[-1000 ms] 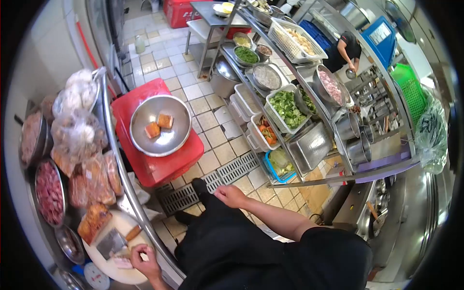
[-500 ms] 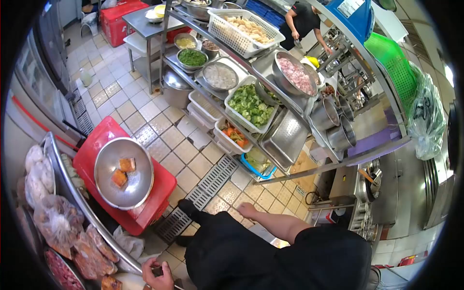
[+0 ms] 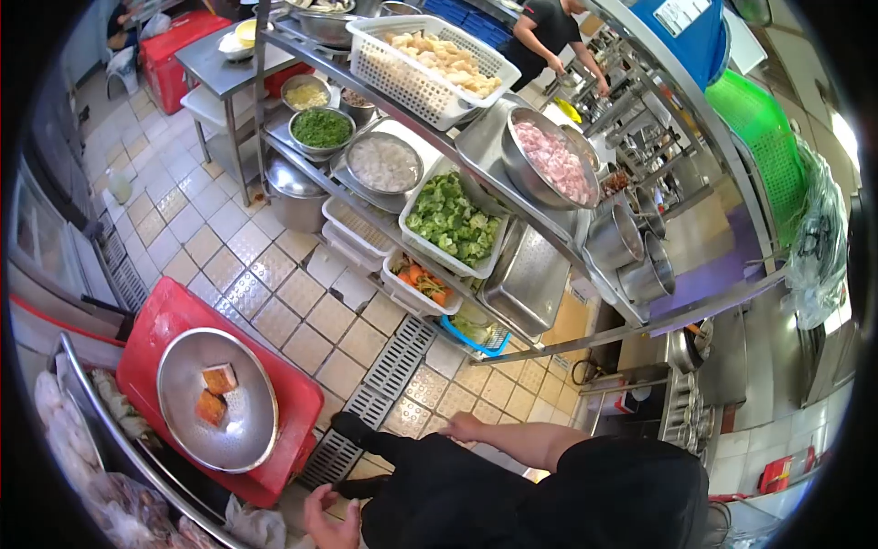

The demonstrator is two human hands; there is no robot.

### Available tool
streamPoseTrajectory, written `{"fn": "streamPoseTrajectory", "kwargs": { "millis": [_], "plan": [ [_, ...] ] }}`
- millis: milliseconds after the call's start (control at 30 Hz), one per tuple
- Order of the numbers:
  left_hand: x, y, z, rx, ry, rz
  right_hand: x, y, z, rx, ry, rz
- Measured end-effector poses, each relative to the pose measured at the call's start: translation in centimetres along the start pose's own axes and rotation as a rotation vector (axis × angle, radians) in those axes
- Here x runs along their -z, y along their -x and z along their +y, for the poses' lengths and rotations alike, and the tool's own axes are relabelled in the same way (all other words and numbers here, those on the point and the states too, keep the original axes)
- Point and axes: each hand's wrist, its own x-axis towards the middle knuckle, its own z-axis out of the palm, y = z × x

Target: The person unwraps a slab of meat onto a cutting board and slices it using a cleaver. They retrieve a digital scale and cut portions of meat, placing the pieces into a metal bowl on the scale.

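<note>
My left hand (image 3: 331,518) is low in the view beside the steel-rimmed counter. Its fingers are apart and slightly bent, and nothing shows in them. My right hand (image 3: 463,427) hangs in front of my dark clothing, over the tiled floor. The fingers there are loosely curled, with no object visible in them. Nearest on the left is a steel bowl (image 3: 197,448) holding two browned pieces of food (image 3: 214,393). The bowl rests on a red plastic box (image 3: 297,395). Bagged and loose raw food (image 3: 123,512) lies on the counter at the lower left.
A steel rack (image 3: 402,96) carries a white basket (image 3: 430,82), a bowl of cut pink meat (image 3: 551,165), a tub of broccoli (image 3: 450,220) and steel pots (image 3: 615,236). Drain grates (image 3: 402,357) cross the tiled floor. A co-worker (image 3: 549,37) stands beyond the rack.
The view has shifted, so the red box and bowl sit lower and farther left. My left hand has moved away from the counter's rim, its fingers spreading. My right hand stays low near my body.
</note>
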Motion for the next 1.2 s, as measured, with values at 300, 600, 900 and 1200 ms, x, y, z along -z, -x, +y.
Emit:
{"fn": "streamPoseTrajectory", "kwargs": {
  "millis": [300,600,900,1200],
  "plan": [
    [-7.2,-6.0,2.3,-0.22,0.199,-0.144,5.2,-2.8,-12.1,0.106,-0.468,0.128],
    [-7.7,-5.4,-5.6,0.006,0.315,-0.06,1.3,-2.0,2.2,-0.226,-0.274,-0.056],
    [-3.2,-2.5,-1.1,-0.029,0.307,0.137,0.0,-2.6,0.0,-0.153,-0.039,-0.06],
    [5.1,9.7,0.2,-0.235,0.163,0.41,-0.5,-2.0,-16.2,0.143,-0.482,-0.038]
  ]
}}
